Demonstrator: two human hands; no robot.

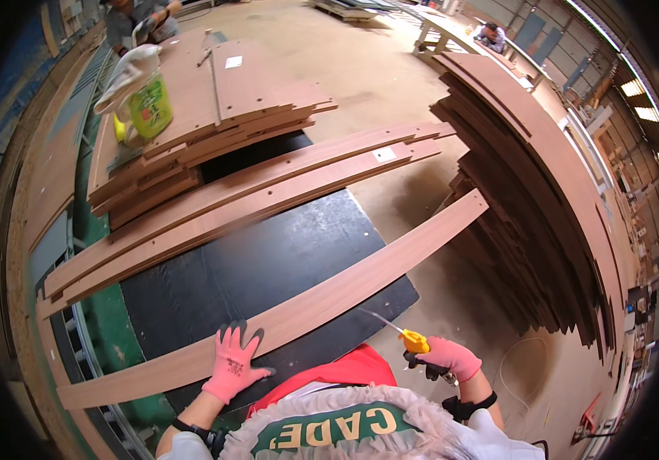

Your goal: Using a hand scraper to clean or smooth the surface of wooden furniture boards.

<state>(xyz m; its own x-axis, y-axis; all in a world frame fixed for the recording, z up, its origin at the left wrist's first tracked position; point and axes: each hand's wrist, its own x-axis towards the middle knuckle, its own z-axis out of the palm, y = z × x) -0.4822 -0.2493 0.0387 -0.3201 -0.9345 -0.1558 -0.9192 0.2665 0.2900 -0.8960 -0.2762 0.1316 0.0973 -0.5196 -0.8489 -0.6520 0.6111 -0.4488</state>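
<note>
A long reddish-brown wooden plank [329,295] lies slantwise across a black sheet-topped surface [268,245]. My left hand [235,364], in a pink glove with dark fingertips, rests on the plank's near edge with its fingers spread. At the right, my right hand [452,358], gloved the same way, is wrapped round a yellow air blow gun [415,341]. Its thin bent metal nozzle points left toward the plank, apart from it. Part of the gun's grip is hidden by the fingers.
Beyond lie more narrow planks [268,192] and a stack of boards [214,84] bearing a green-yellow bag [150,107]. A tall board stack [529,169] stands at the right. Co-workers [141,23] are at the far left and far right [490,37]. A thin hose [504,366] trails over the floor.
</note>
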